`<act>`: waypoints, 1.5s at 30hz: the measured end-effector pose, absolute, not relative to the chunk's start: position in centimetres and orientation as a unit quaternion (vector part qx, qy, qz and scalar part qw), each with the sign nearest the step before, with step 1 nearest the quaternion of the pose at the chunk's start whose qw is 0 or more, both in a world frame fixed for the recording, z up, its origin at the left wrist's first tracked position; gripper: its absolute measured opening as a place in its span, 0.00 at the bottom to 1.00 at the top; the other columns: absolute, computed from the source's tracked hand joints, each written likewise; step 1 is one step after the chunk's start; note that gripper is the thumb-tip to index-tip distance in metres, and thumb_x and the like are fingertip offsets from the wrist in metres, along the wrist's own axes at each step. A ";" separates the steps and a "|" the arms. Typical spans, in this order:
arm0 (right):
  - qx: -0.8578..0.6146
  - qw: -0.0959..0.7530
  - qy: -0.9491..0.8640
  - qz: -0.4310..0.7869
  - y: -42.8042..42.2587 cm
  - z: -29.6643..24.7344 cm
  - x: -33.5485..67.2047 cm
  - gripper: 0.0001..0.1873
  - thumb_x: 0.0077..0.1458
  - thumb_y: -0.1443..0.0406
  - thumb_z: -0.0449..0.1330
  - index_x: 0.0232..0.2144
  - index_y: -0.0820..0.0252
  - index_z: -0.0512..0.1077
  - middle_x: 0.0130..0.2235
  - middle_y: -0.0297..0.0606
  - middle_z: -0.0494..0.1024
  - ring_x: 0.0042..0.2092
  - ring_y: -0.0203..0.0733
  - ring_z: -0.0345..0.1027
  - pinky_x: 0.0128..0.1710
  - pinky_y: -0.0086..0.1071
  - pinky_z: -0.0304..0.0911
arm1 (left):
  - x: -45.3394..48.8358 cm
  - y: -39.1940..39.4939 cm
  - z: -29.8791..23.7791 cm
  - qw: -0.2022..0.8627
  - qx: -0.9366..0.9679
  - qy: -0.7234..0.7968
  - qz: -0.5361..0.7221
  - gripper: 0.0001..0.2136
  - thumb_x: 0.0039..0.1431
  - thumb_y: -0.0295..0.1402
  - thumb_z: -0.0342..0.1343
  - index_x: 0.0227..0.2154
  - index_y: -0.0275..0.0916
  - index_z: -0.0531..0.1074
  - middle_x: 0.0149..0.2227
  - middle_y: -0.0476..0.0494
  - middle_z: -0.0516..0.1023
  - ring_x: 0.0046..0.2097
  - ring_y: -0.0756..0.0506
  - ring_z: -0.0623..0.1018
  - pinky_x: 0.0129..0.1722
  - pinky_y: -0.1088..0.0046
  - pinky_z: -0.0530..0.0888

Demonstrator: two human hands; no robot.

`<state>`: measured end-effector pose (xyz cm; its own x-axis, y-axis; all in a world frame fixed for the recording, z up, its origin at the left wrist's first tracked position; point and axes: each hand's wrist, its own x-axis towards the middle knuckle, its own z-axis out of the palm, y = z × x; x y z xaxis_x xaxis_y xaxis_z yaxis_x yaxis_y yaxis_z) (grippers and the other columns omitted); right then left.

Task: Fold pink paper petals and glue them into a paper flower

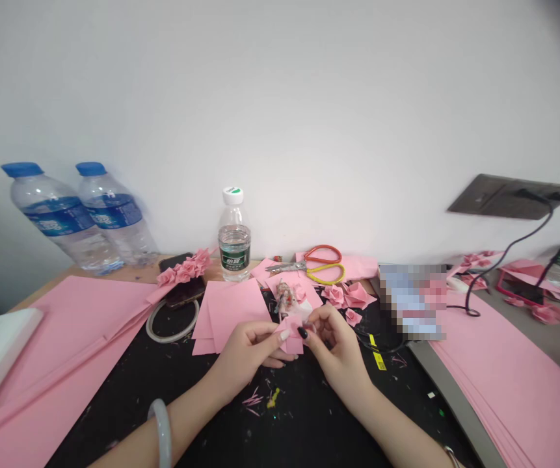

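Observation:
Between my two hands is a small folded piece of pink paper (290, 325). My left hand (255, 344) pinches its left side, with the thumb on top. The fingers of my right hand (331, 335) close on its right edge. Just beyond it lie square pink sheets (238, 309) and a small clear-wrapped bundle (286, 296) whose contents I cannot make out. To the right of that are folded pink paper roses (335, 296). Scissors (309, 265) with one red and one yellow handle rest behind on pink paper.
Two large water bottles (60, 218) lean on the wall at left; a smaller bottle (234, 240) stands in the middle. A tape roll (172, 331) lies near a phone (185, 292). Large pink sheets (518, 370) lie at right, below a socket (504, 195) with cables.

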<state>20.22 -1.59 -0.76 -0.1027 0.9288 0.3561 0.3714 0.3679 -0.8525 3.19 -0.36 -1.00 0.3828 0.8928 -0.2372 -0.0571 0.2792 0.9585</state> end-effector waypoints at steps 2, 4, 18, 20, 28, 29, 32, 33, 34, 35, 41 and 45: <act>-0.469 0.455 -0.705 0.278 -1.6 -0.6 20.1 0.03 0.53 0.68 0.57 0.30 0.58 0.64 0.27 0.31 0.63 0.26 0.35 0.56 0.24 0.28 0.54 | 3.1 -0.4 -0.8 0.677 0.482 0.429 0.355 0.15 0.51 0.42 0.57 0.34 0.35 0.76 0.28 0.44 0.80 0.31 0.44 0.80 0.33 0.70 0.76; -0.467 0.449 -0.712 0.270 -1.6 -0.6 19.9 0.05 0.53 0.69 0.57 0.27 0.58 0.64 0.26 0.31 0.63 0.26 0.35 0.55 0.23 0.28 0.53 | 3.1 -0.4 -0.8 0.678 0.483 0.424 0.356 0.15 0.51 0.42 0.57 0.34 0.35 0.77 0.30 0.43 0.81 0.33 0.43 0.80 0.33 0.70 0.76; -0.438 0.427 -0.771 0.175 -2.2 -0.7 20.0 0.12 0.55 0.71 0.56 0.22 0.58 0.60 0.25 0.32 0.62 0.27 0.36 0.58 0.25 0.28 0.53 | 3.3 -0.4 -0.7 0.682 0.473 0.433 0.352 0.13 0.52 0.40 0.57 0.32 0.34 0.77 0.29 0.43 0.81 0.34 0.44 0.80 0.33 0.74 0.75; -0.435 0.414 -0.782 0.168 -2.2 -0.9 20.1 0.11 0.55 0.71 0.56 0.23 0.58 0.60 0.25 0.32 0.63 0.27 0.36 0.58 0.26 0.28 0.53 | 3.3 -0.4 -0.7 0.683 0.467 0.437 0.354 0.14 0.52 0.41 0.57 0.34 0.34 0.77 0.30 0.43 0.81 0.34 0.44 0.80 0.33 0.73 0.76; -0.451 0.383 -0.784 0.186 -2.1 -1.5 20.0 0.09 0.55 0.70 0.57 0.24 0.59 0.62 0.25 0.31 0.64 0.26 0.35 0.58 0.25 0.28 0.53 | 3.5 -0.3 -1.0 0.678 0.466 0.451 0.346 0.16 0.49 0.42 0.59 0.35 0.35 0.77 0.30 0.45 0.80 0.33 0.45 0.79 0.33 0.73 0.76; -0.454 0.382 -0.782 0.191 -2.1 -1.5 20.0 0.09 0.55 0.70 0.57 0.24 0.59 0.63 0.25 0.31 0.64 0.26 0.35 0.58 0.25 0.28 0.53 | 3.5 -0.3 -1.1 0.676 0.469 0.451 0.344 0.16 0.48 0.42 0.59 0.34 0.35 0.77 0.29 0.46 0.80 0.33 0.46 0.79 0.32 0.73 0.76; -0.460 0.383 -0.775 0.202 -2.0 -1.6 20.0 0.09 0.54 0.69 0.58 0.23 0.59 0.63 0.25 0.31 0.64 0.26 0.35 0.58 0.25 0.28 0.53 | 3.4 -0.2 -1.3 0.672 0.479 0.450 0.340 0.14 0.47 0.41 0.61 0.32 0.35 0.78 0.27 0.48 0.79 0.32 0.46 0.78 0.33 0.73 0.76; -0.460 0.384 -0.774 0.206 -2.0 -1.6 20.0 0.09 0.54 0.69 0.58 0.23 0.59 0.63 0.25 0.31 0.65 0.26 0.35 0.58 0.25 0.28 0.53 | 3.4 -0.2 -1.3 0.672 0.481 0.450 0.339 0.14 0.47 0.41 0.61 0.31 0.35 0.77 0.26 0.49 0.79 0.32 0.47 0.78 0.33 0.73 0.76; -0.458 0.384 -0.774 0.211 -2.1 -1.5 20.0 0.09 0.54 0.69 0.58 0.23 0.59 0.64 0.25 0.32 0.65 0.26 0.36 0.58 0.25 0.28 0.53 | 3.4 -0.2 -1.4 0.671 0.481 0.449 0.340 0.13 0.46 0.41 0.61 0.30 0.35 0.77 0.26 0.49 0.78 0.32 0.47 0.78 0.33 0.74 0.76; -0.455 0.383 -0.774 0.216 -2.1 -1.4 20.0 0.09 0.54 0.69 0.58 0.23 0.59 0.64 0.26 0.32 0.65 0.27 0.36 0.59 0.25 0.28 0.53 | 3.4 -0.2 -1.4 0.671 0.480 0.448 0.343 0.13 0.46 0.41 0.61 0.29 0.35 0.77 0.25 0.49 0.78 0.31 0.47 0.78 0.33 0.74 0.76; -0.499 0.416 -0.736 0.192 -2.0 -0.6 20.1 0.12 0.57 0.67 0.52 0.22 0.59 0.60 0.23 0.30 0.60 0.24 0.35 0.54 0.24 0.28 0.50 | 3.4 -0.3 -1.1 0.688 0.463 0.437 0.347 0.13 0.46 0.41 0.61 0.27 0.35 0.76 0.27 0.47 0.79 0.32 0.46 0.79 0.34 0.74 0.75; -0.524 0.383 -0.737 0.189 -1.9 -0.7 20.2 0.12 0.58 0.67 0.51 0.22 0.58 0.57 0.23 0.30 0.59 0.24 0.35 0.54 0.24 0.28 0.49 | 3.4 -0.2 -0.9 0.692 0.466 0.436 0.338 0.14 0.46 0.42 0.61 0.30 0.35 0.77 0.30 0.43 0.81 0.33 0.45 0.80 0.32 0.75 0.75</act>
